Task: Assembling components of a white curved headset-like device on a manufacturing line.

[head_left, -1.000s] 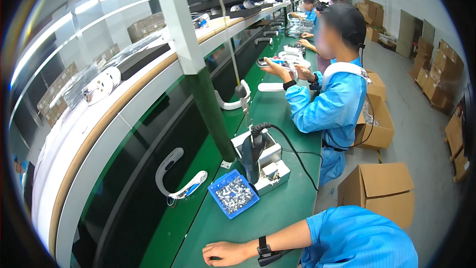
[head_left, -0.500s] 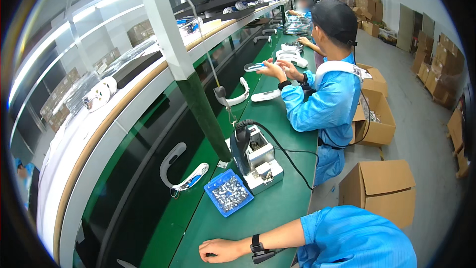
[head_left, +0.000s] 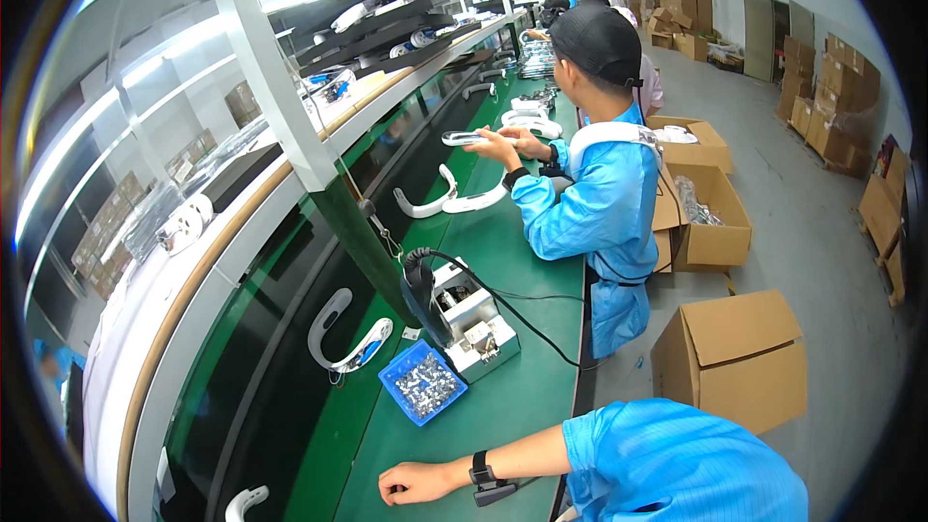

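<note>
Right hand (head_left: 418,483): resting curled, can't tell if holding | tray (head_left: 399,398): sitting near fingers (head_left: 391,475), looking stiff, bits (head_left: 427,382) likely sliding | rim (head_left: 445,406): giving grip

Right hand (head_left: 422,483) — palm down, fingers (head_left: 390,478) loosely curled.
</note>
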Action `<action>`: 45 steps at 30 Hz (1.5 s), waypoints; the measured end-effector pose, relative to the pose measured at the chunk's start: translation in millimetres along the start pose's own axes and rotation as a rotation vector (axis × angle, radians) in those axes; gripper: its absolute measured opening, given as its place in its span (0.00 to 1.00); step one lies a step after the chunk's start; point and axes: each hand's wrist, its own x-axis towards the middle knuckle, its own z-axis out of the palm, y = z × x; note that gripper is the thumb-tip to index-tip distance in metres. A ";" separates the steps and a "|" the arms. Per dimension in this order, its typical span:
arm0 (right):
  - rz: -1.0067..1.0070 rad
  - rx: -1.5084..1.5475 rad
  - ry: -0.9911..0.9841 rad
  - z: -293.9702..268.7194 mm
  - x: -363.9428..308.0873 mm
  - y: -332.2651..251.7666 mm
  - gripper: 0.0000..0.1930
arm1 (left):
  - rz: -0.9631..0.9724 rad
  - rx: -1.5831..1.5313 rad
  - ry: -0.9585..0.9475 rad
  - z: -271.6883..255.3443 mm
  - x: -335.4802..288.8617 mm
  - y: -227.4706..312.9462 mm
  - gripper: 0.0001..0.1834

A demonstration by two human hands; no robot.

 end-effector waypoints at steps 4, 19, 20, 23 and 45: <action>0.027 -0.017 0.075 -2.3 -10.0 -19.2 0.06 | -0.146 -0.456 -0.210 30.0 -29.4 -2.2 0.16; 0.116 -1.203 0.366 -123.5 -66.3 -102.3 0.10 | -0.168 -0.279 -0.266 101.0 -99.7 -12.6 0.21; 0.118 -1.204 0.367 -127.8 -68.0 -88.1 0.10 | -0.157 -0.248 -0.237 109.5 -105.7 -13.7 0.20; 0.216 -1.350 0.065 -131.6 -71.8 -58.0 0.09 | -0.164 -0.231 -0.189 113.8 -111.9 -19.2 0.17; 0.103 -0.899 0.273 -154.1 -48.9 -69.5 0.04 | -0.182 -0.325 -0.248 131.0 -107.8 -16.8 0.18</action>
